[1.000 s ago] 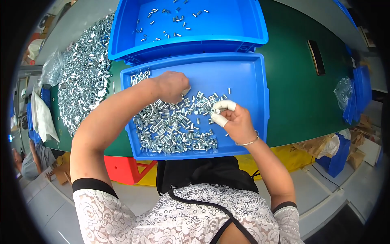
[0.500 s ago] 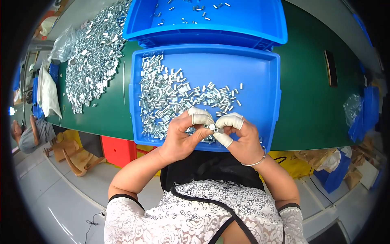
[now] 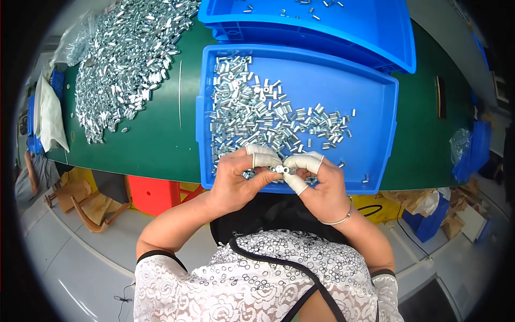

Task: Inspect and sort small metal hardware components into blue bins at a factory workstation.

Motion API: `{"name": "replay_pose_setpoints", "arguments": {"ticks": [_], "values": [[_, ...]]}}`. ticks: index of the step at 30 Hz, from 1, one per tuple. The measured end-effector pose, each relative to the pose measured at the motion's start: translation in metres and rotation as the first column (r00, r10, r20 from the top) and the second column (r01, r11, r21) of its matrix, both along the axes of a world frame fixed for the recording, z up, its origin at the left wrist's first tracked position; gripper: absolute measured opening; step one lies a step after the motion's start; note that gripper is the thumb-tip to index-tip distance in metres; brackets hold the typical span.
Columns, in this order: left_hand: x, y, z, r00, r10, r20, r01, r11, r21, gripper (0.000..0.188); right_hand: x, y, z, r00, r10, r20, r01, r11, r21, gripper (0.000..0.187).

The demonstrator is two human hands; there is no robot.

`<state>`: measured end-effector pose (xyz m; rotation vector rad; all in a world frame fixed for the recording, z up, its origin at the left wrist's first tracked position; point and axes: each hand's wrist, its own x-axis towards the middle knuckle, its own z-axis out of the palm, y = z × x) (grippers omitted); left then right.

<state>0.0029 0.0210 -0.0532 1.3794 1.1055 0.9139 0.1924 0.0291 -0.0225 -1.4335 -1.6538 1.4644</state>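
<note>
Above the near edge of a blue tray, my left hand and my right hand meet fingertip to fingertip. White finger cots cover several of my fingertips. Both hands are closed in a pinch on small silvery metal sleeves, whose round open ends show between the fingers. How many each hand holds is partly hidden. Inside the tray, a loose heap of similar metal sleeves covers the left side and reaches toward the middle, with a few strays near the right hand.
A second blue tray with a few sleeves stands behind. On the green table, a big pile of shiny metal parts lies left; a dark phone-like slab lies right. A red stool stands below. Another person is at far left.
My view has turned, so the trays sit farther right and look tilted. Both hands stay pinched together; a dark sleeve end beside the right fingertips no longer shows.
</note>
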Motion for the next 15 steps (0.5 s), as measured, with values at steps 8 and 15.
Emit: {"name": "replay_pose_setpoints", "arguments": {"ticks": [8,15], "values": [[-0.051,-0.009,-0.007,0.967,0.065,0.246,0.119,0.737,-0.665,0.014,-0.048,-0.003,-0.010,0.995,-0.062,-0.083,0.012,0.863,-0.504,0.013],[-0.079,0.011,-0.016,0.938,-0.038,0.345,0.342,0.269,-0.901,0.027,-0.062,-0.008,-0.034,0.907,-0.348,-0.237,-0.151,0.256,-0.955,0.021]]}}
